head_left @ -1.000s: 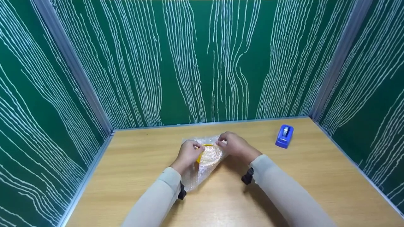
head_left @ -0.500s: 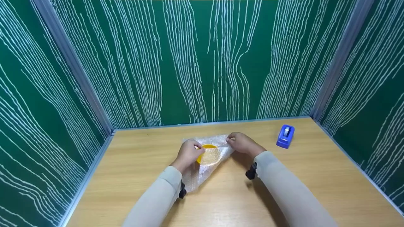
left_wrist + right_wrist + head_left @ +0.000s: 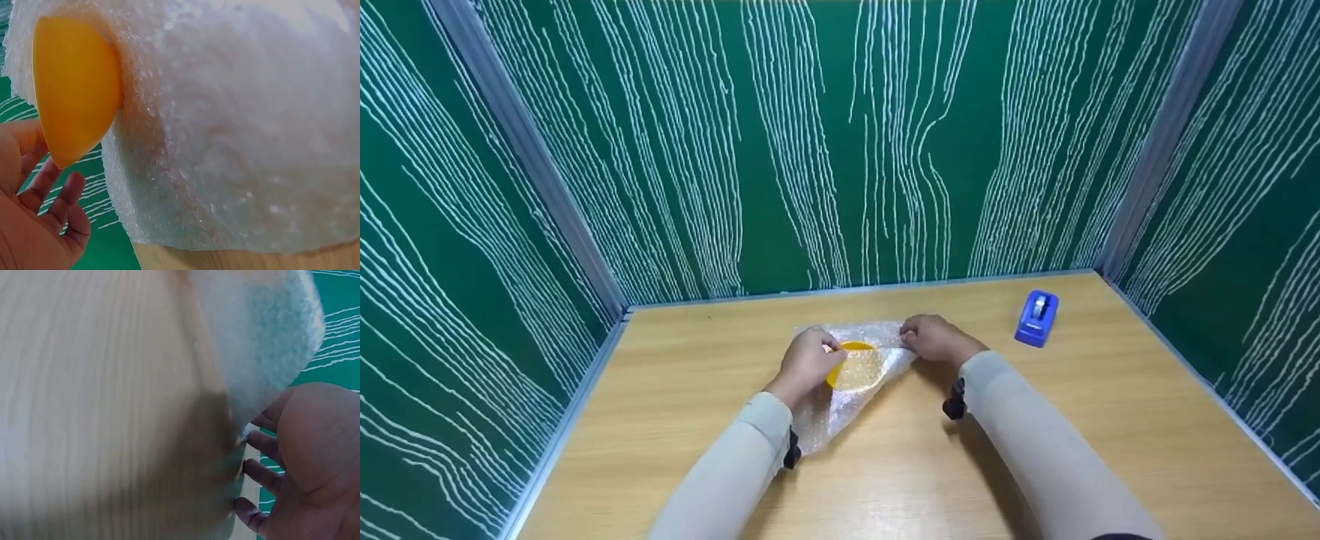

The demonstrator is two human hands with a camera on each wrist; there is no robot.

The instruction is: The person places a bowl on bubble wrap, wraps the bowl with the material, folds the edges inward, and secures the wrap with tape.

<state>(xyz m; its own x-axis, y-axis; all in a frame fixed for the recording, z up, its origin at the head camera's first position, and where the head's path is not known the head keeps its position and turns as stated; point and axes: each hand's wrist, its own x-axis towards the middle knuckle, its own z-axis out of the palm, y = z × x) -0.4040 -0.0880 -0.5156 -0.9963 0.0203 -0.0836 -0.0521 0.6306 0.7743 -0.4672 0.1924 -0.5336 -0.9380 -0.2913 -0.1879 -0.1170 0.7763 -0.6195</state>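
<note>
The left hand (image 3: 810,360) pinches the left side of the rim of the yellow bowl (image 3: 77,90) between thumb and finger, its other fingers loosely bent. The bowl sits over the table (image 3: 690,390) amid bubble wrap (image 3: 844,420) that partly covers its mouth; it looks light, stiff and smooth, probably best taken by the rim. The wrap seems soft, easiest held at an edge. Farther right, the right hand (image 3: 936,339) grips the wrap's right edge, fingertips drawn nearly together.
</note>
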